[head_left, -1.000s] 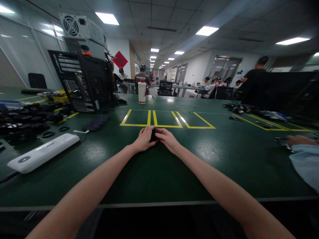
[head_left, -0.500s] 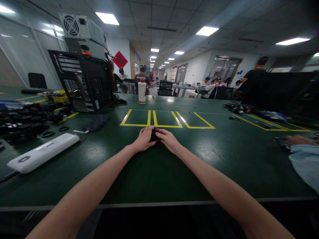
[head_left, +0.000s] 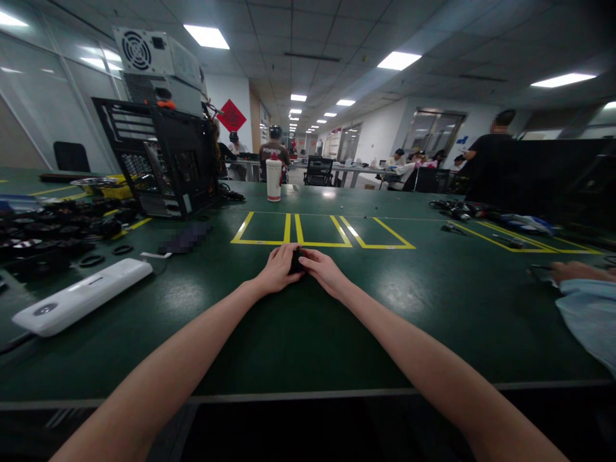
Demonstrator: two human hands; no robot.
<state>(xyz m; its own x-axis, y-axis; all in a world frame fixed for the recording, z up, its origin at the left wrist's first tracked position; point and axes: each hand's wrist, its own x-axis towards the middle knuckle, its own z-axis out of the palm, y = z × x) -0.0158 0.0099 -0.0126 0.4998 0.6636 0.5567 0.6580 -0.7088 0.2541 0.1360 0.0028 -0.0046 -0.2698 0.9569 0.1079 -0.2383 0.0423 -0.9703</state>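
Note:
Both my arms reach out over the dark green table [head_left: 298,333]. My left hand [head_left: 276,269] and my right hand [head_left: 323,269] meet at the middle, fingers curled round a small black object [head_left: 296,261] held between them. It rests on or just above the table, right before the yellow taped boxes [head_left: 320,231]. Most of the object is hidden by my fingers, so I cannot make out what it is.
A white power strip [head_left: 81,296] lies at the left, with black rings and parts [head_left: 52,234] behind it. An open black computer case [head_left: 158,160] stands at back left, a white bottle [head_left: 274,179] behind the boxes. Another person's hand and sleeve [head_left: 584,301] rest at the right edge.

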